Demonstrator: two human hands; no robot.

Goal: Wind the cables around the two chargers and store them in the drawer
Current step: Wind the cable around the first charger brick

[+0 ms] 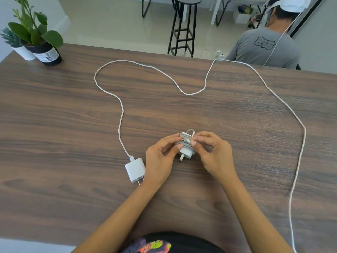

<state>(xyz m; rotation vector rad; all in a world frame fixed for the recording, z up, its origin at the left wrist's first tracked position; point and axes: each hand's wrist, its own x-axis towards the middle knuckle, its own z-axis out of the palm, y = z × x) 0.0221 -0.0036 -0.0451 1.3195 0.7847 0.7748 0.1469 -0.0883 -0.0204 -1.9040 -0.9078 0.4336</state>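
Wound charger [185, 149] in both hands, prongs toward the person.

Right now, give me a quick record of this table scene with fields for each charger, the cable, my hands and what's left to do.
wrapped charger: white charger block with cable wound round it, held just above the dark wood table
left hand: left hand grips the block's left side
right hand: right hand pinches the cable end against the windings
second charger: plain white charger, lying on the table beside the left wrist
loose cable: long white cable, plugged into the second charger, snaking unwound across the table
remaining: second cable unwound; no drawer in view
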